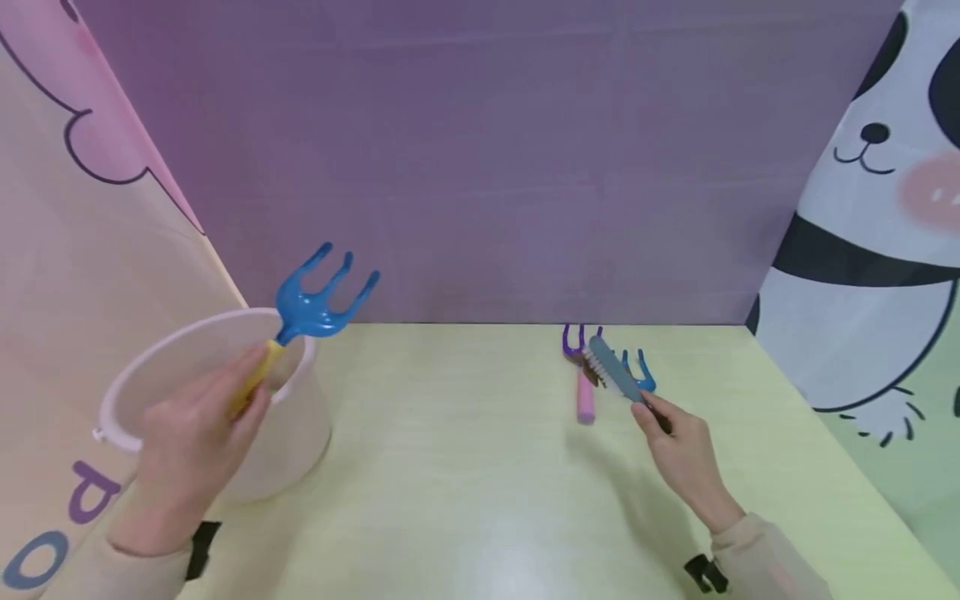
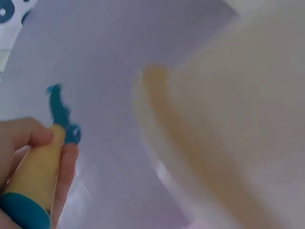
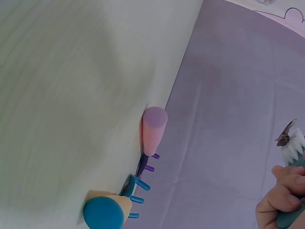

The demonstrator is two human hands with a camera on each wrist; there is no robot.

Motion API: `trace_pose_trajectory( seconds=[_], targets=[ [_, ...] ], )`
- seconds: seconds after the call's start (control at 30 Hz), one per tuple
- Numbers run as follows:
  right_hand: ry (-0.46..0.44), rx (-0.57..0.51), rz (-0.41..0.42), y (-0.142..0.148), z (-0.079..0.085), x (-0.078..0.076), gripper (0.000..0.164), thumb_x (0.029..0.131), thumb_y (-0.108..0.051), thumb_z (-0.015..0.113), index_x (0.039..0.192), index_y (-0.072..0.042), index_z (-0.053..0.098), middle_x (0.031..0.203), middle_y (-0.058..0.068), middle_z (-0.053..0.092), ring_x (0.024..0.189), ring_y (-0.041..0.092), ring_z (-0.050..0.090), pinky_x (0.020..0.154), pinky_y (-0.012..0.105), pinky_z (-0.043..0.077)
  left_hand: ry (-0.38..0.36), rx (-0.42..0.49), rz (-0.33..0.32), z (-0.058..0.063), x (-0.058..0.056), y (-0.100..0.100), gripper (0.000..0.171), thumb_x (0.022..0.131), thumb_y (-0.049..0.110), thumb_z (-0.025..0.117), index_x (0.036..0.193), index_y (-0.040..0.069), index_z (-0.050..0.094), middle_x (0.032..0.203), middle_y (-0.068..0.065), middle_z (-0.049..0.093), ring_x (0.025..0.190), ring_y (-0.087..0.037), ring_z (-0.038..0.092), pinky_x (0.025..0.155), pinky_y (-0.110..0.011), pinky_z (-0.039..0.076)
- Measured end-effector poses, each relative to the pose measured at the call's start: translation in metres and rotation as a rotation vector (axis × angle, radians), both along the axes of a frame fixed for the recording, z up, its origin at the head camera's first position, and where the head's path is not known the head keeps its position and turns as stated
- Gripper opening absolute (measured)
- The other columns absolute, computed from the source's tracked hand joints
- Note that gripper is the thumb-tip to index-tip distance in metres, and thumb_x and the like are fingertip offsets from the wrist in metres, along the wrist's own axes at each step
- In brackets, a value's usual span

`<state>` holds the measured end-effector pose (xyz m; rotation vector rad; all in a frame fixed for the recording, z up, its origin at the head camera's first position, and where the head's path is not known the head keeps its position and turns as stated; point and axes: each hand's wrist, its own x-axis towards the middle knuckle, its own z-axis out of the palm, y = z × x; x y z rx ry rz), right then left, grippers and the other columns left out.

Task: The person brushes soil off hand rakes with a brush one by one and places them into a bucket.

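Blue fork (image 1: 307, 314) in left hand (image 1: 198, 425), brush (image 1: 617, 368) in right hand (image 1: 686, 454), fingers (image 3: 285, 196) clamped on both: move gently, lest the bristles (image 3: 291, 151) drop the scrap (image 3: 283, 139).

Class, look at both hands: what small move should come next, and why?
Perhaps lower the raised blue rake into the pale bucket: the left hand grips it by its yellow handle close to the bucket's open top, while the right hand holds the brush well apart from it.
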<state>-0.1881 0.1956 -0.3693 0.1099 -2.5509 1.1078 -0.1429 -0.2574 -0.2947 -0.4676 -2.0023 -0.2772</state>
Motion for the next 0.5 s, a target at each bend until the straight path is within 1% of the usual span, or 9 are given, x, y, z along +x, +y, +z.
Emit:
trace_pose_trajectory(
  seconds=[0.03,0.1,0.13,0.23,0.27,0.33,0.37,0.43,0.5],
  targets=[
    [-0.002,0.002,0.002,0.0,0.0,0.0,0.039,0.093,-0.024,0.052,0.118,0.006,0.057,0.066,0.009,0.056,0.05,0.006,0.039,0.046,0.022,0.038,-0.047,-0.015,0.026,0.006,0.005,-0.009,0.056,0.096,0.042,0.035,0.101,-0.004,0.066,0.088,-0.023,0.068,0.055,-0.034,0.062,0.044,-0.042,0.048],
    [-0.01,-0.001,0.004,0.0,0.0,0.0,0.039,0.093,-0.024,0.052,0.119,0.006,0.057,0.064,0.007,0.054,0.049,0.006,0.038,0.044,0.022,0.037,-0.181,-0.038,0.102,0.019,0.015,-0.025,0.046,0.093,0.036,0.048,0.104,-0.005,0.064,0.089,-0.026,0.067,0.055,-0.035,0.06,0.048,-0.046,0.049],
    [-0.015,-0.002,0.006,0.0,0.0,0.0,0.039,0.093,-0.023,0.052,0.119,0.006,0.057,0.063,0.007,0.053,0.049,0.006,0.038,0.044,0.022,0.037,-0.275,-0.039,0.146,0.026,0.018,-0.032,0.042,0.092,0.032,0.053,0.106,-0.006,0.063,0.092,-0.029,0.065,0.056,-0.036,0.059,0.051,-0.049,0.05],
    [-0.033,-0.006,0.013,0.001,-0.001,0.0,0.039,0.093,-0.024,0.052,0.12,0.005,0.056,0.061,0.006,0.049,0.049,0.006,0.037,0.043,0.022,0.036,-0.532,-0.043,0.264,0.043,0.021,-0.052,0.035,0.079,0.004,0.067,0.109,-0.012,0.058,0.094,-0.036,0.06,0.054,-0.035,0.055,0.048,-0.041,0.051],
    [-0.033,-0.006,0.013,0.001,-0.001,0.0,0.04,0.093,-0.024,0.052,0.12,0.005,0.056,0.062,0.006,0.05,0.049,0.006,0.037,0.043,0.022,0.036,-0.603,-0.066,0.299,0.048,0.019,-0.058,0.039,0.072,-0.004,0.07,0.108,-0.014,0.057,0.093,-0.037,0.059,0.053,-0.032,0.053,0.047,-0.037,0.051],
    [-0.03,0.0,0.013,0.001,0.0,0.0,0.04,0.094,-0.025,0.052,0.12,0.006,0.056,0.064,0.007,0.052,0.051,0.006,0.038,0.044,0.021,0.036,-0.725,-0.142,0.329,0.056,0.011,-0.07,0.036,0.073,-0.003,0.068,0.105,-0.014,0.058,0.09,-0.037,0.06,0.051,-0.026,0.049,0.043,-0.031,0.047],
    [-0.027,0.001,0.015,0.001,0.0,0.0,0.041,0.094,-0.025,0.052,0.12,0.006,0.056,0.065,0.008,0.054,0.051,0.006,0.039,0.045,0.021,0.036,-0.759,-0.187,0.326,0.06,0.005,-0.076,0.033,0.072,-0.003,0.069,0.102,-0.014,0.06,0.086,-0.035,0.061,0.05,-0.023,0.048,0.043,-0.03,0.045],
    [-0.023,0.003,0.016,0.002,0.001,0.002,0.041,0.094,-0.024,0.052,0.12,0.007,0.055,0.069,0.01,0.057,0.053,0.006,0.04,0.046,0.021,0.037,-0.824,-0.306,0.298,0.066,-0.008,-0.087,0.027,0.07,-0.001,0.07,0.094,-0.011,0.064,0.081,-0.029,0.064,0.054,-0.021,0.051,0.049,-0.036,0.048],
    [-0.024,0.003,0.016,0.002,0.001,0.003,0.04,0.094,-0.024,0.052,0.12,0.007,0.055,0.072,0.011,0.059,0.054,0.006,0.04,0.047,0.021,0.037,-0.92,-0.384,0.278,0.072,-0.022,-0.094,0.02,0.07,0.0,0.07,0.089,-0.006,0.067,0.08,-0.022,0.066,0.06,-0.023,0.055,0.058,-0.045,0.05]
  ],
)
